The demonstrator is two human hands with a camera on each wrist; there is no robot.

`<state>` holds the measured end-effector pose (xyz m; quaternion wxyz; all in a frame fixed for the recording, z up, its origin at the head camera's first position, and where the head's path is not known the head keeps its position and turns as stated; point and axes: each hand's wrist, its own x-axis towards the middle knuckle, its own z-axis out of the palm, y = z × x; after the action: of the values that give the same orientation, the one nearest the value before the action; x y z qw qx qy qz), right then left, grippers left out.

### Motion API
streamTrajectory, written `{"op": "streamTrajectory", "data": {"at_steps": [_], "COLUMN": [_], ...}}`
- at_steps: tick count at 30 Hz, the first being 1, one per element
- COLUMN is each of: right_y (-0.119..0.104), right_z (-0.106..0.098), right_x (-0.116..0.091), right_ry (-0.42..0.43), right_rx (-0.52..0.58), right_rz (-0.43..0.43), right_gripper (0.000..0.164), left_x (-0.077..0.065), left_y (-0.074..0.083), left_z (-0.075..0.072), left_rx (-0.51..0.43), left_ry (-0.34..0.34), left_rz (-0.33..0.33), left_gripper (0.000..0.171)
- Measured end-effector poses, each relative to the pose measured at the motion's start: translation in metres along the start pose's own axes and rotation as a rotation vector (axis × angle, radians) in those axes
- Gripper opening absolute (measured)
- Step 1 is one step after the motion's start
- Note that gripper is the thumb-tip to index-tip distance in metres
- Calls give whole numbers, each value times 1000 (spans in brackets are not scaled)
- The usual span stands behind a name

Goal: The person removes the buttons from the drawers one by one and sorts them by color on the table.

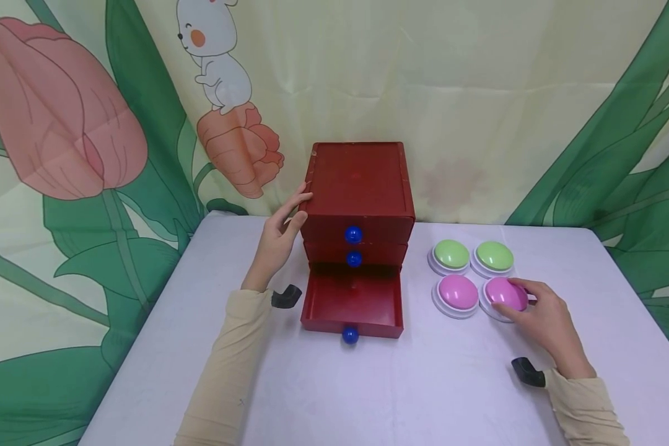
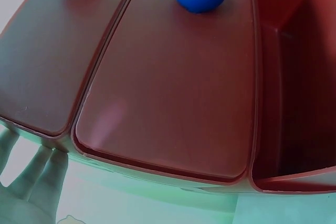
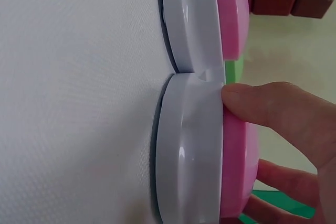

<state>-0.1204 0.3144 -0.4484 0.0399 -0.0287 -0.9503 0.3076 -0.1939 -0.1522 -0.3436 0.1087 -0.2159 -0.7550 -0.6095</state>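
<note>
A dark red cabinet [image 1: 359,179] with three drawers and blue knobs stands at the middle of the table. Its bottom drawer [image 1: 352,306] is pulled out and bare inside; the upper two are closed. My left hand [image 1: 274,244] rests against the cabinet's upper left side with fingers extended. In the left wrist view, its fingers [image 2: 44,177] touch the side beside the top drawer. On the right, my right hand [image 1: 549,319] holds the near right pink push button [image 1: 504,293] between thumb and fingers. The white base [image 3: 191,156] of that button sits on the table.
Another pink push button [image 1: 458,292] stands just left of the held one. Behind them are two green push buttons [image 1: 451,254], all on white round bases. The white-covered table [image 1: 424,396] ends at a printed curtain [image 1: 479,124] behind the cabinet.
</note>
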Motion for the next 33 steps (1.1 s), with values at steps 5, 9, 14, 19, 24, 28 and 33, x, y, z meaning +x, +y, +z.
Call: {"op": "streamTrajectory", "data": {"at_steps": [5,9,14,19,24,28,33], "right_y": [0,-1,-4,-12,-20,-28,-39], "right_z": [-1,-2,-5,-9,-10,-11,-12], "right_x": [1,2,3,3,3,1,-1], "right_ry": [-8,-19,-36,-20,-16,-8,0], "right_rx": [0,4,-8,-14,19,49,74], "right_rz": [-15,-25,-7,1,2,-22,-56], "right_gripper": [72,71,73,73,71,69,65], "left_x": [0,-1,-1,0,-1,1,3], "left_y": [0,1,2,1,1,-13,-23], "left_z": [0,1,0,1,1,0,-1], "left_rx": [0,-3,-1,5,7,7,7], "left_ry": [3,1,0,-1,-1,5,11], "left_rz": [-1,1,2,3,-2,12,20], "left_gripper": [41,41,41,41,41,41,41]}}
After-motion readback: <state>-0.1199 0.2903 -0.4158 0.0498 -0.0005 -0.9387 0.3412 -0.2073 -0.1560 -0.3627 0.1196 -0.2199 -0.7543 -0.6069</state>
